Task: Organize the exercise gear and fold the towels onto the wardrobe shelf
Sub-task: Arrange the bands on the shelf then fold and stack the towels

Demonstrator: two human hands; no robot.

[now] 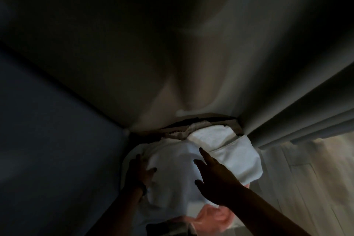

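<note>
A white towel (172, 174) lies bunched on the wardrobe shelf at the lower middle of the dim view. My left hand (140, 170) holds its left edge, fingers curled over the cloth. Spread flat with straight fingers, my right hand (214, 176) rests on top of the towel. A second folded white towel (237, 157) lies to the right and another folded white piece (208, 134) sits behind it. A pink cloth (214, 216) shows under the white towel at the bottom.
The wardrobe's dark left wall (57, 130) and pale back panel (191, 82) close in the shelf. A grey door edge (298, 126) stands at the right, with a light wooden floor (316, 188) beyond it. A frilled white fabric (183, 133) lies at the shelf's back.
</note>
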